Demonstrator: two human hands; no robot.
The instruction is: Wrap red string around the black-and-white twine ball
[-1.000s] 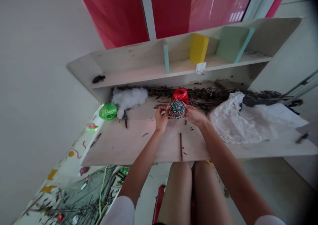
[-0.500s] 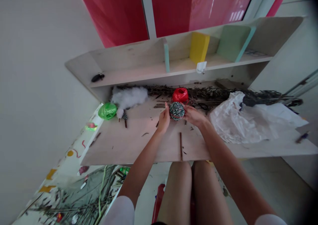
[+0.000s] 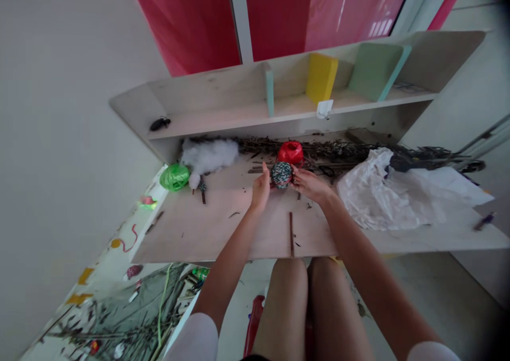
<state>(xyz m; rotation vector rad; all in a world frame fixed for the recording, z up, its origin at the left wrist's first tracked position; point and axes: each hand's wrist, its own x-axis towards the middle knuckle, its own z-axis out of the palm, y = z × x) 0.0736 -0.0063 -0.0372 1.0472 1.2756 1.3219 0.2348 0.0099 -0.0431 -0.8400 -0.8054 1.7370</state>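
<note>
A ball of dark green, white and red twine is held up over the desk between my two hands. My left hand cups its left side, thumb pointing up and the other fingers partly hidden behind or under the ball. My right hand has its fingertips closed at the ball's right edge; whether they also pinch a loose strand is too small to tell. Just behind the ball sits a red roll of plastic string. A short brown stick lies on the desk in front of my hands.
White stuffing and a green roll of plastic string lie at the left. Dry twigs run along the back. A crumpled white plastic bag covers the right side. A shelf with dividers stands above the desk.
The ball has turned and shifted slightly left between my hands, and more of my right fingertips show. The view has moved a little; other things stay in place.
</note>
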